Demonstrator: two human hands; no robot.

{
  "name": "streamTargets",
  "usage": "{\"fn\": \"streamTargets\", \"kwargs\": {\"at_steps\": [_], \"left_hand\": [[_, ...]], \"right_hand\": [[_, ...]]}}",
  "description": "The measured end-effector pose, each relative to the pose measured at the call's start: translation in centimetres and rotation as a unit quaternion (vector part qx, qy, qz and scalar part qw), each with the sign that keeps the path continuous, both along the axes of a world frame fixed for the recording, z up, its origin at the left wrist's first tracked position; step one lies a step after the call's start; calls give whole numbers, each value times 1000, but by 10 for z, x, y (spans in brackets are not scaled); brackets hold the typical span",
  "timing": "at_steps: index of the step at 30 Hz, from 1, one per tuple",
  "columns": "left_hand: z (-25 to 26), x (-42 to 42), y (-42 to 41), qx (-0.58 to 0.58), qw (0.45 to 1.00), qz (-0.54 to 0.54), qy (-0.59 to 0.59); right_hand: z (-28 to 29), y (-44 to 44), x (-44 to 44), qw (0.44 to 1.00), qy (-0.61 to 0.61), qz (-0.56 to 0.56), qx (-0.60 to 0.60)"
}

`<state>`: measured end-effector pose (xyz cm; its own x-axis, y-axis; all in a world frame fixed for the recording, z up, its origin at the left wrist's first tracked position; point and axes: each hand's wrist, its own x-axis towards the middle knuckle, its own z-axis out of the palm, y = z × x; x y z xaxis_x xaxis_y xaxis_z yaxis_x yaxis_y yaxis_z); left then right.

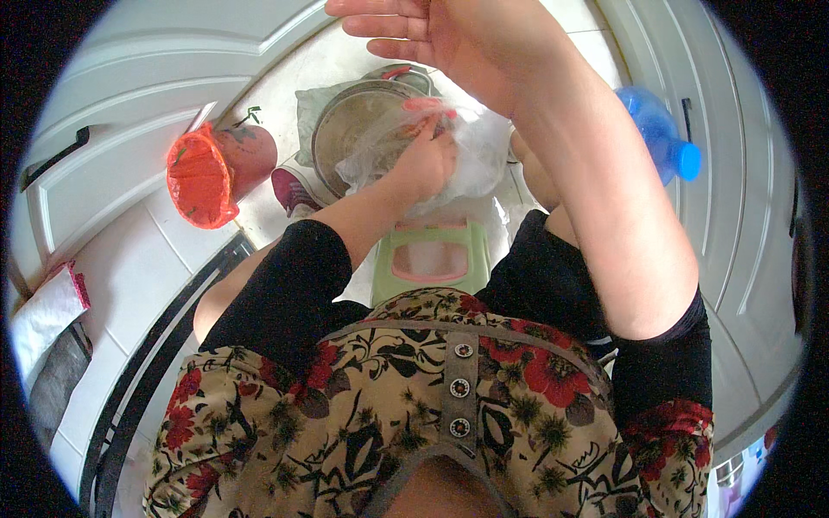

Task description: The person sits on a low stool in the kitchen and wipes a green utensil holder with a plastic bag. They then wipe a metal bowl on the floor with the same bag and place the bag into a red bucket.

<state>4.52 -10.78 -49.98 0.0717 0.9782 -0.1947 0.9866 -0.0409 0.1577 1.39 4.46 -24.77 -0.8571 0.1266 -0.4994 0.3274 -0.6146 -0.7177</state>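
Observation:
My left hand (424, 162) grips a translucent plastic bag (482, 152) above a round metal pot (337, 126). Part of the bag hangs over the pot's opening, and something reddish shows by my fingers, too blurred to name. The pot, whose handle has a red grip, stands on the floor against a greyish-green plastic bag (307, 120). My right hand (453, 39) is raised at the top edge of the view, palm showing and fingers apart, holding nothing visible. Its thumb cannot be made out.
A bin lined with a red plastic bag (199, 181) is to the left, near a dark red shoe (295, 188). Between my legs is a green plastic stool (431, 285). A blue water bottle (651, 133) is at right, beside grey cabinet doors (719, 194). A black metal frame (139, 382) runs along the left.

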Motion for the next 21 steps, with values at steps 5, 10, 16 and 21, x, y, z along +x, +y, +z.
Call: {"fn": "streamTargets", "kwargs": {"at_steps": [5,10,16,21], "left_hand": [[-14,-3,-5,10,998,-18,53],[7,-42,28,-42,978,202,38],[-5,-121,37,-269,827,474,-140],[-8,-94,19,-155,899,410,4]], "right_hand": [[-10,4,6,998,55,-13,-4],[-18,8,-2,999,8,-2,-40],[-4,0,17,994,100,-8,31],[-6,3,15,994,111,8,22]]}}
